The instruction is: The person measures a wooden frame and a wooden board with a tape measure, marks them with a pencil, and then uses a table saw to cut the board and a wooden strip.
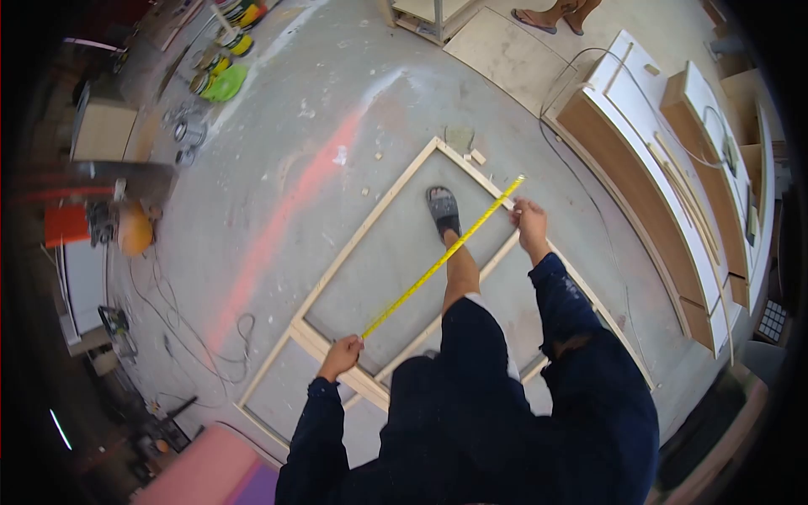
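Observation:
A yellow tape measure point(433, 268) is stretched out diagonally above a wooden frame point(366, 229) of pale strips lying on the floor. My left hand point(341, 358) is closed around the tape's near end, above the frame's crosspiece; the tape's case is not visible. At the far side, my right hand point(530, 225) pinches the tape by the frame's right-hand strip, with the tip sticking out past my fingers. My sandalled foot point(443, 210) stands inside the frame, beneath the tape.
White-topped wooden panels point(644, 160) lie along the right, with thin strips on them. A cable point(581, 168) loops over the floor there. Paint cans point(236, 40) and a green lid point(224, 83) sit upper left. Another person's feet point(551, 17) show at the top.

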Demonstrator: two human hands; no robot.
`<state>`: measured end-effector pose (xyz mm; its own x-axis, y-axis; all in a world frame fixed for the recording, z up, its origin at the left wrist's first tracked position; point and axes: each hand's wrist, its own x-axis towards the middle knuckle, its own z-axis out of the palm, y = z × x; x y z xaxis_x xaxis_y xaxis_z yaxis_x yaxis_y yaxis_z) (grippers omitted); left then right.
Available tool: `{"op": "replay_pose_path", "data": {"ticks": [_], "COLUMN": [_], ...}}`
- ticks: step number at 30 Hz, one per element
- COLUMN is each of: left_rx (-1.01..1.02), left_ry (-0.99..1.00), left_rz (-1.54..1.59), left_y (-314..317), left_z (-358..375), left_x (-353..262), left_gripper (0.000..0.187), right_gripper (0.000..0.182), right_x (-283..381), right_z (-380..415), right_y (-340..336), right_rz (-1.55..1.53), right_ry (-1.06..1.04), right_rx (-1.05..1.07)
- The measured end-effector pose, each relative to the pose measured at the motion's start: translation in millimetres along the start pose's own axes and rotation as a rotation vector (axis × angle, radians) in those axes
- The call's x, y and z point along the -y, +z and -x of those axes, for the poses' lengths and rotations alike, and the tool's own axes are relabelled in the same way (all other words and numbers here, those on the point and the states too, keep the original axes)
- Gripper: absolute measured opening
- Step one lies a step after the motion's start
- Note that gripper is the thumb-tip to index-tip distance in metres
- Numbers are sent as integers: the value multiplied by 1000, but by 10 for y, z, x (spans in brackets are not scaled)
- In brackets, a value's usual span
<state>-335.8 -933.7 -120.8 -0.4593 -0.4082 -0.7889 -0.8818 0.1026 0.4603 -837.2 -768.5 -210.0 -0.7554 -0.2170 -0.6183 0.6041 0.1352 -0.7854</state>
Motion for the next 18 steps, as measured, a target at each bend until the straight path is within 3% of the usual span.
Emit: {"op": "replay_pose_path", "data": {"ticks": [4, 6, 8, 10, 15, 18], "left_rx": [84, 53, 18, -11, -78, -81], "left_ry": [-137, -152, -194, -232, -377, -435], "left_rz": [219, 298, 328, 363, 705, 728], "left_y": [-55, -319, -487, -540, -421, -285], "left_z": [-1237, -1736, -2196, -2628, -3181, -3319], "left_x": [-426, -723, -920, -1092, -1356, -1179], "left_gripper": [34, 35, 37, 38, 39, 37], "right_gripper": [21, 23, 29, 38, 30, 29], "right_x": [-510, -824, -1030, -1274, -1610, -1762], "right_z": [-1137, -1591, -1982, -2418, -3248, -3559], "right_y": [294, 591, 794, 1028, 1636, 2069], "right_rz": [74, 582, 884, 1001, 1105, 1075], "right_ry": [193, 96, -77, -150, -218, -271], "right_rx": [-50, 60, 192, 262, 281, 258]}}
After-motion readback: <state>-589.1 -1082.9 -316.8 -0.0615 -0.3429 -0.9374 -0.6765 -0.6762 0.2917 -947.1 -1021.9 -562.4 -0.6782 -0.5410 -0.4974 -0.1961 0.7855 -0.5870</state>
